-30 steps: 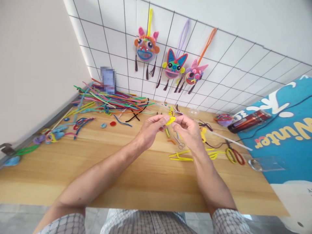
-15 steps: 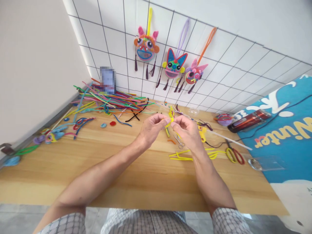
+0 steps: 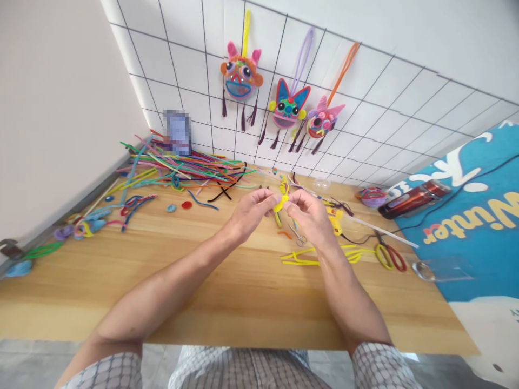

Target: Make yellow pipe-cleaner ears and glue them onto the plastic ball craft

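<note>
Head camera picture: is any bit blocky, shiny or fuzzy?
In the head view, blocky squares cover an upright thing by the wall, so I can't tell what it is; also in the head view, the red bottle has a pale shine, and the little yellow piece between the left hand and right hand looks fuzzy.

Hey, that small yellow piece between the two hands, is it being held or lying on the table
Held: the left hand and right hand both pinch the yellow piece, which shows between them.
</note>
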### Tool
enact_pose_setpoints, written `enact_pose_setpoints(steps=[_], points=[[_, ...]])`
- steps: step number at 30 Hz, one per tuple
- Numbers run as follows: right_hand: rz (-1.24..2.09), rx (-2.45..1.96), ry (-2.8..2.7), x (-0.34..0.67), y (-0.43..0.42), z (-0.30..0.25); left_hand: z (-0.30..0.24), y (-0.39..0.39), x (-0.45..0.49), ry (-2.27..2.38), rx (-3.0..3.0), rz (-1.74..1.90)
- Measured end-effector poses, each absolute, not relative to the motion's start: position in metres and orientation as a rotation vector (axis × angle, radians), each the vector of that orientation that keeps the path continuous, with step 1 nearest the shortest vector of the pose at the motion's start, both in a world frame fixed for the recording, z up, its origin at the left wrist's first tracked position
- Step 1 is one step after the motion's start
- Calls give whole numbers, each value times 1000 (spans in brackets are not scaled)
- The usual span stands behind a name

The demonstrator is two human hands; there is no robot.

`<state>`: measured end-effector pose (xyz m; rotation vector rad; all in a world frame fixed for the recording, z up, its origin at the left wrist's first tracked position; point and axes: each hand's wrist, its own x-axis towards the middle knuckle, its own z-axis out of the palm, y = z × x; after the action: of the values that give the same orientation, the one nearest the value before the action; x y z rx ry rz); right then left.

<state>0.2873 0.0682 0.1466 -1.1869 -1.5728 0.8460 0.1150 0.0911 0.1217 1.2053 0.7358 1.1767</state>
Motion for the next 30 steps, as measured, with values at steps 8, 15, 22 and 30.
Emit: enact_pose_setpoints(steps=[8,15,22,30], points=[[872,-1225,-1498,291,74,146,115,83,117,856,1681,1521],[946,-1212,-1501,289,73,140,103,84,120,944,2068,1552],[766,-1139,-1573,291,65,143,111,87,117,952,1644,1433],[561,-1159,-1704,295,69,146,119,90,117,661,1228,1125]])
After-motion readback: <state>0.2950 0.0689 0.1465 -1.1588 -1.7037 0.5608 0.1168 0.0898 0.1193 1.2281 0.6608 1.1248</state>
